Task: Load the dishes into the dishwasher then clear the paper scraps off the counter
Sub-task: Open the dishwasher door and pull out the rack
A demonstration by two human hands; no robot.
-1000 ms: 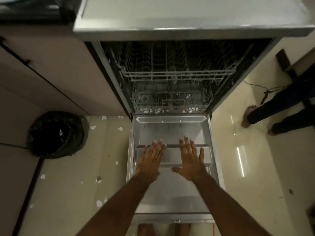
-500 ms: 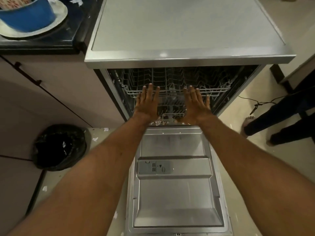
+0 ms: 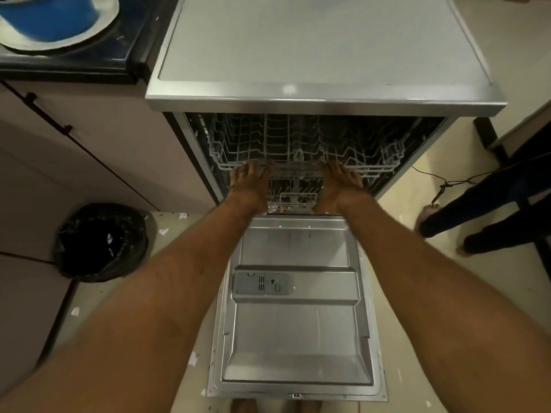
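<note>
- Head view: left hand (image 3: 250, 181) and right hand (image 3: 340, 183) meet the front rail of the rack (image 3: 374, 156), fingers (image 3: 253, 169) close together; whether they hook it is unclear.
- Rack: white wire, inside the open dishwasher (image 3: 313, 40), above its lowered door (image 3: 298, 338).

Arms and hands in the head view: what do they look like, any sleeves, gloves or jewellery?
The left forearm and right forearm are bare to the frame's edge, with no sleeves showing. The left hand and right hand wear no gloves, and neither wrist carries a watch or band. Blur hides whether any rings are worn.
</note>
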